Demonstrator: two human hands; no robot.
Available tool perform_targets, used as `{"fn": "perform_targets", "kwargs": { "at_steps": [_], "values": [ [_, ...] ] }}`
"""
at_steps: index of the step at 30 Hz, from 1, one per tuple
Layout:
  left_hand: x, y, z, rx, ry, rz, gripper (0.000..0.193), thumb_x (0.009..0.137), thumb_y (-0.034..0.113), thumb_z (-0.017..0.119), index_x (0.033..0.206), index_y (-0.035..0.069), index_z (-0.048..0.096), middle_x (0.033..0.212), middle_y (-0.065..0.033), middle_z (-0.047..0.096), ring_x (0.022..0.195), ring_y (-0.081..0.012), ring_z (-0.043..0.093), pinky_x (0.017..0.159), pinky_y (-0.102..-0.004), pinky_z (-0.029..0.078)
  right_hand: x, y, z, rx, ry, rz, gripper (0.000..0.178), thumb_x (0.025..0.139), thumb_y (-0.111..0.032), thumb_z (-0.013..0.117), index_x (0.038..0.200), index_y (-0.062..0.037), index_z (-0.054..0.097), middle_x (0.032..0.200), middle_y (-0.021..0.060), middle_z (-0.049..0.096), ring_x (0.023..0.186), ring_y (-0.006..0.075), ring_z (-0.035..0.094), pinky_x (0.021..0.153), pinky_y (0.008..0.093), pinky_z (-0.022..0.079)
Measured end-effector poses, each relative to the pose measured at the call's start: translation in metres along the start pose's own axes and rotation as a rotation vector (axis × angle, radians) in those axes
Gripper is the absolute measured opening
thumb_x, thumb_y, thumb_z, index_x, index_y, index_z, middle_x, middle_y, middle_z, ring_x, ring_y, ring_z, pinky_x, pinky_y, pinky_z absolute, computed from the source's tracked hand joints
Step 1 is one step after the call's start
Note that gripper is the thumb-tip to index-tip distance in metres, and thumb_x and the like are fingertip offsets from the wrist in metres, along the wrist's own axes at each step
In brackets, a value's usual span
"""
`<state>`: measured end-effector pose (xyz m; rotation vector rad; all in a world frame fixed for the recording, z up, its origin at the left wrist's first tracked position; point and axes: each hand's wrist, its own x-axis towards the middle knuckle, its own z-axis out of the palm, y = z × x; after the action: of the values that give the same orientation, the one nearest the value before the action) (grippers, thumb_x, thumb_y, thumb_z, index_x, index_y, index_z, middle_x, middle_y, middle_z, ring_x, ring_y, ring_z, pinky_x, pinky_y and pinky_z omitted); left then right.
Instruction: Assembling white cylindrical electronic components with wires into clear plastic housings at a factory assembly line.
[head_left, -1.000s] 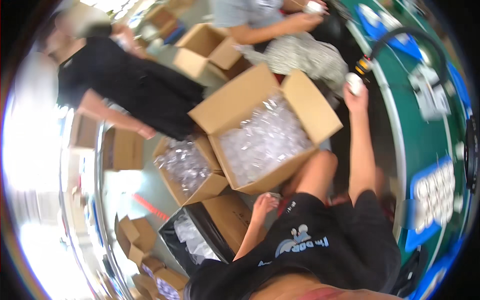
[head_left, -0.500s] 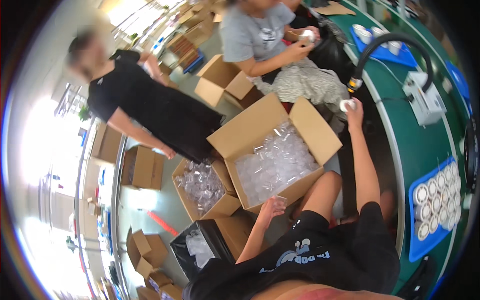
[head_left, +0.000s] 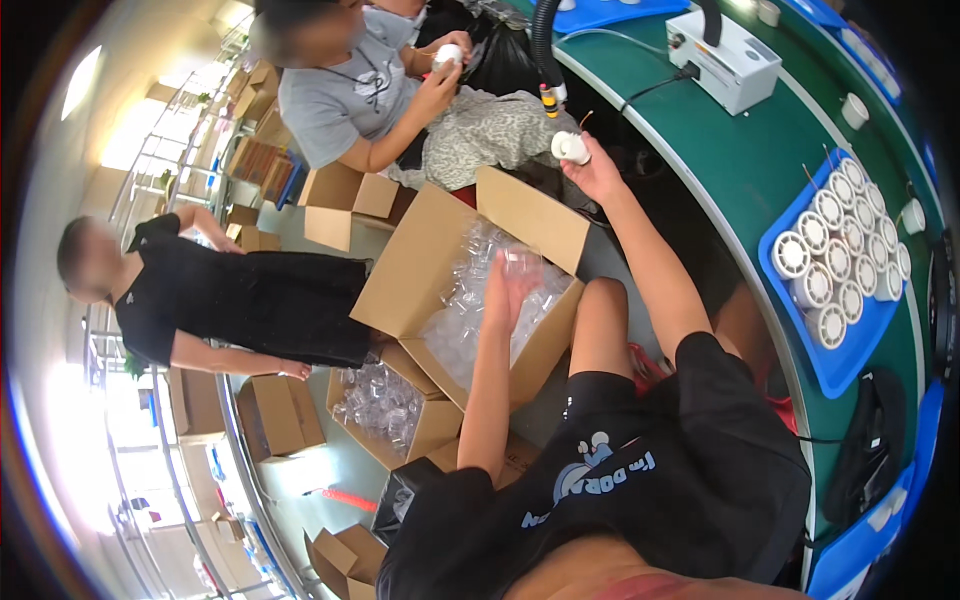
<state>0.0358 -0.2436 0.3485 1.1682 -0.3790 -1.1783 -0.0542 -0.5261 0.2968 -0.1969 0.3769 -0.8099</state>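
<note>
Over the large open carton (head_left: 400, 270) of clear plastic pieces (head_left: 460, 320), my left hand (head_left: 505, 297) is closed on a clear plastic cup-like piece (head_left: 523, 262). My right hand (head_left: 597, 175) reaches toward the bench edge and grips a white round plastic part (head_left: 570, 148), with a thin wire sticking up by it. Just above that part hangs the tip of a black flexible hose (head_left: 548, 98), apart from it. The hand hides part of the white part's side.
A green bench (head_left: 690, 150) on the right carries a white box unit (head_left: 725, 62) and a blue tray (head_left: 835, 365) of several white round parts. A seated person (head_left: 350, 110) handles a similar part; another stands left (head_left: 240, 300). A smaller carton (head_left: 435, 430) holds clear pieces.
My view has shifted, moving the scene leftward. My left hand has risen from the carton's near edge to above its contents with the clear piece. My right hand still holds the white part near the hose.
</note>
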Motion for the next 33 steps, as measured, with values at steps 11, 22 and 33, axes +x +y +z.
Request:
{"fn": "perform_targets", "kwargs": {
  "at_steps": [11,22,33],
  "values": [
    [0.195,0.01,0.114,0.936,-0.059,0.741,0.056,0.085,0.019,0.069,0.13,-0.003,0.044,0.119,-0.0196,0.053,0.11,-0.0302,0.055,0.095,-0.0398,0.045,-0.246,-0.033,-0.104,-0.391,0.251,-0.138,0.038,0.099,-0.034,0.05,0.123,-0.0064,0.054,0.096,0.0098,0.064,0.068,0.0183,0.061,0.058,0.0267,0.05],
    [0.226,-0.006,0.112,-0.935,-0.203,-0.075,0.053,0.093,0.028,0.059,0.125,-0.007,0.035,0.126,-0.0274,0.041,0.117,-0.0419,0.047,0.101,-0.0492,0.047,-0.312,-0.025,-0.119,-0.326,0.335,-0.056,0.039,0.1,-0.033,0.048,0.126,-0.0043,0.05,0.104,0.0135,0.064,0.074,0.0217,0.063,0.064,0.0303,0.051],
    [0.048,-0.019,0.033,-0.325,-0.048,-0.152,0.057,0.096,0.056,0.041,0.116,0.003,0.051,0.096,-0.0144,0.064,0.072,-0.0218,0.061,0.059,-0.0292,0.049,-0.052,-0.005,-0.031,-0.159,0.062,-0.016,0.03,0.094,-0.025,0.057,0.118,-0.0059,0.053,0.115,0.0122,0.061,0.104,0.0259,0.06,0.085,0.0428,0.052]
  ]
}}
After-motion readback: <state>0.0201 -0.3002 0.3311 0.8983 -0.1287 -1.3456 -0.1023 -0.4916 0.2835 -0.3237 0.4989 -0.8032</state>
